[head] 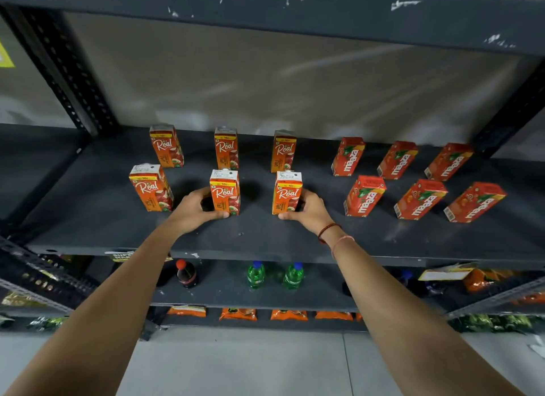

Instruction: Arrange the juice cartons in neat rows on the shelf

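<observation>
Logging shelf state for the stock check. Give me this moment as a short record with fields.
shelf: dark metal shelf, cartons standing in two rows
Real cartons: six, three back, three front, on the shelf's left part
Maaza cartons: six, three back, three front, on the right part
left hand: on the front middle Real carton
right hand: on the front right Real carton
wrist: thread bands on the right wrist
lower shelf: cola bottle, two green bottles

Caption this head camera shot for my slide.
Left hand and right hand square up two front-row Real cartons beside Maaza cartons.
</observation>
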`<state>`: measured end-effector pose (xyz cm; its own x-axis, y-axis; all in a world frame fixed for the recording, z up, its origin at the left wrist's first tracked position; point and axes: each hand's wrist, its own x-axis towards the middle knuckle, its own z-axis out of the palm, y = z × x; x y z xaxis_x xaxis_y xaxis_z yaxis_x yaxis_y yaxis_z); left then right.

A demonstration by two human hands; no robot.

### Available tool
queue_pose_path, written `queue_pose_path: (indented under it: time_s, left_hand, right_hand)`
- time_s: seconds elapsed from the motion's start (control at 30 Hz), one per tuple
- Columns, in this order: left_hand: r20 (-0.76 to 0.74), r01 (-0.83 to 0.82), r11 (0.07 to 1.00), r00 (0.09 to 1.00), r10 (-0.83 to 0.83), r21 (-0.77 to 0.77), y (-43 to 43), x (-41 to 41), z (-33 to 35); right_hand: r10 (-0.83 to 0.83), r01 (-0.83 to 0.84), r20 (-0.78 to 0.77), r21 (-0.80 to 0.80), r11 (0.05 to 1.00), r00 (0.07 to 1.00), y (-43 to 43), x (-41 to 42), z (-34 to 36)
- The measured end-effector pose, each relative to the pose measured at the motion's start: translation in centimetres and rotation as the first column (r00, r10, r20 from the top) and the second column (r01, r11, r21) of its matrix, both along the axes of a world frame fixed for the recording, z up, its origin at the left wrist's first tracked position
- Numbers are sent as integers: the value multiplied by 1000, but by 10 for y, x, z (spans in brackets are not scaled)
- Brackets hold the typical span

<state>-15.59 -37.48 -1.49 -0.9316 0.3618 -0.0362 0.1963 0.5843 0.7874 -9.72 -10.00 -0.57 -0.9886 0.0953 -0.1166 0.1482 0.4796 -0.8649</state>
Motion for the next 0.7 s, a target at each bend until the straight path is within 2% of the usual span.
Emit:
queue_pose_path:
  time_s: [0.5, 0.6, 0.7]
  left_hand:
    - [-6, -58, 998, 998, 58, -10, 0, 2, 0]
    - [-9, -115, 993, 993, 115, -27, 2, 7, 0]
    - [-78, -200, 980, 977, 200, 9, 5, 23, -2]
  right_hand:
    - [15, -15, -2, 5, 1000, 1000, -4, 7, 7]
    - [-21, 22, -25, 15, 1000, 999, -5, 13, 6]
    - [-93, 93, -100, -9, 996, 991, -7, 26, 1]
